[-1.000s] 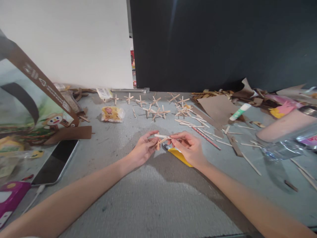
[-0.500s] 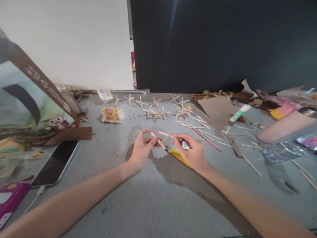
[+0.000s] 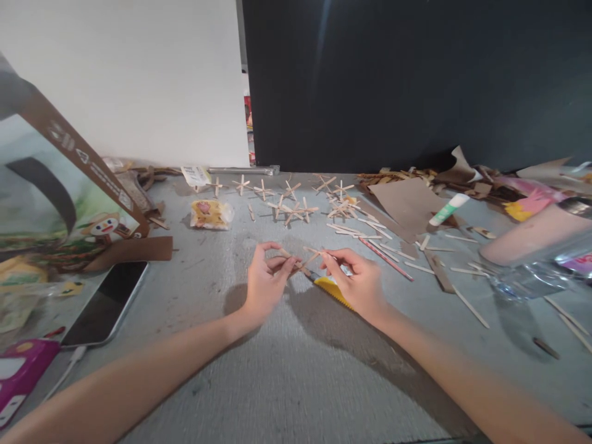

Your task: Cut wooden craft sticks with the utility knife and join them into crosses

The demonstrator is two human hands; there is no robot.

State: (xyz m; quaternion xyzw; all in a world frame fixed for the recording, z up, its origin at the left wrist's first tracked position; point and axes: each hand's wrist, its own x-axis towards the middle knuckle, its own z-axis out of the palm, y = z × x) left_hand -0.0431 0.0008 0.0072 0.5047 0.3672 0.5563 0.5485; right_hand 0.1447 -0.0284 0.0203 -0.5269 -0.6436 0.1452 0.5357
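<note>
In the middle of the head view, my left hand [image 3: 269, 277] pinches a piece made of thin crossed wooden sticks [image 3: 311, 259]. My right hand [image 3: 355, 279] has its fingers closed on the other end of these sticks. My fingers partly hide how the sticks join. Just below them on the table lies a yellow-handled cutter knife [image 3: 333, 290], its blade pointing toward my left hand and its handle partly behind my right hand. Beyond my hands stand several star-shaped stick pieces [image 3: 294, 213], with loose wooden sticks [image 3: 345, 230] beside them.
A red striped stick [image 3: 386, 259] lies right of my hands. Further right are a glue stick [image 3: 448, 209], brown cardboard [image 3: 402, 206], and a clear plastic bottle [image 3: 527, 280]. Leftward are a phone [image 3: 106, 305] on a cable, a wrapped snack [image 3: 210, 214] and a printed box [image 3: 92, 166].
The crossed sticks have turned and now appear more edge-on. My left-hand fingers have shifted slightly on them, while my right hand has stayed nearly in place.
</note>
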